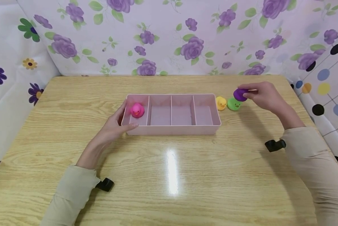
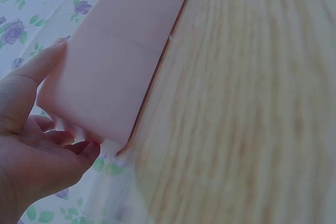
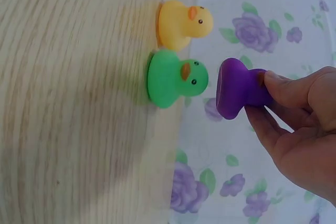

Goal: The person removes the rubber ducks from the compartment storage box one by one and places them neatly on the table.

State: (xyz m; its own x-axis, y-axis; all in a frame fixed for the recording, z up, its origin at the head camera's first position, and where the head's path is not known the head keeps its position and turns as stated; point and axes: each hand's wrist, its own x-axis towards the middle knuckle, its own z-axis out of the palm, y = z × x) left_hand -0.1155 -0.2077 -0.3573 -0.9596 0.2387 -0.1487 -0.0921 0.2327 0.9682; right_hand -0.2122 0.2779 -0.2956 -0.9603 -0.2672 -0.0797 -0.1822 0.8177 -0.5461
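Observation:
A pale pink box (image 1: 171, 130) with compartments in a row stands on the table. In its leftmost compartment sits a pink rubber duck (image 1: 137, 110). My left hand (image 1: 112, 125) holds the box's left end, thumb along the front and fingers curled at the end wall (image 2: 86, 103). Between thumb and fingers, my right hand (image 1: 263, 95) pinches a purple rubber duck (image 3: 237, 88) by its head, above the table. Just below it stands a green rubber duck (image 3: 170, 80), beside a yellow rubber duck (image 3: 181, 24) near the box's right end.
The wooden table (image 1: 146, 175) reaches back to a wall covering with purple flowers (image 1: 191, 47). Patterned sheets also flank the table on the left (image 1: 13, 72) and right (image 1: 333, 88). A black wrist device (image 1: 105, 184) shows at the left cuff, another (image 1: 275, 145) at the right.

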